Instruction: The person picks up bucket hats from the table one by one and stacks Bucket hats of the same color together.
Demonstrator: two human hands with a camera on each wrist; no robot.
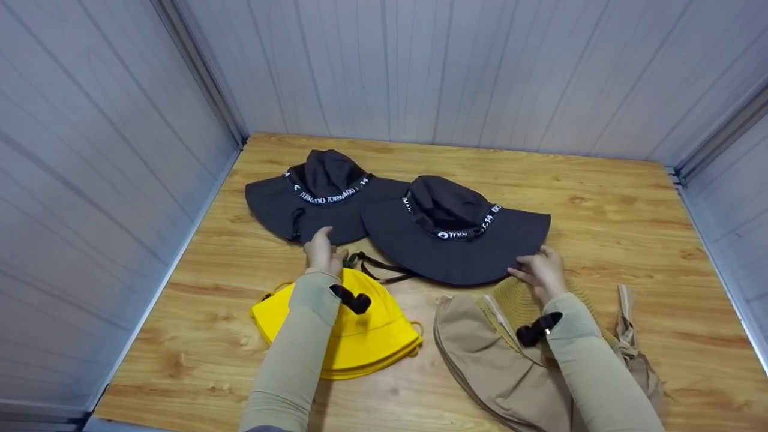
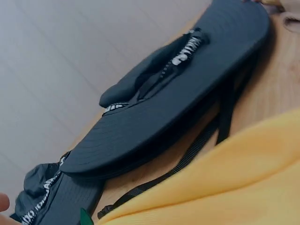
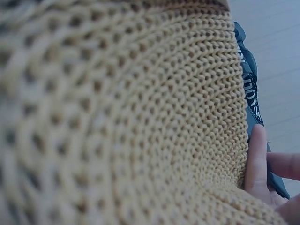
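Two dark wide-brimmed hats with white-lettered bands lie side by side in the head view. The right dark hat (image 1: 456,255) overlaps the brim of the left dark hat (image 1: 270,207). My right hand (image 1: 543,270) pinches the front right brim edge of the right dark hat, with fingers on both sides of it in the right wrist view. My left hand (image 1: 322,255) is at the front brim edge of the left dark hat, fingers extended; whether it touches is unclear. Below that hand lies a folded yellow hat (image 1: 372,336), partly covered by my forearm.
A beige hat with a cloth flap (image 1: 492,360) and woven crown (image 3: 164,117) lies under my right forearm. A black strap (image 1: 384,273) trails between the dark hats and the yellow one. Panel walls (image 1: 408,72) enclose the wooden table (image 1: 204,300) at back and sides.
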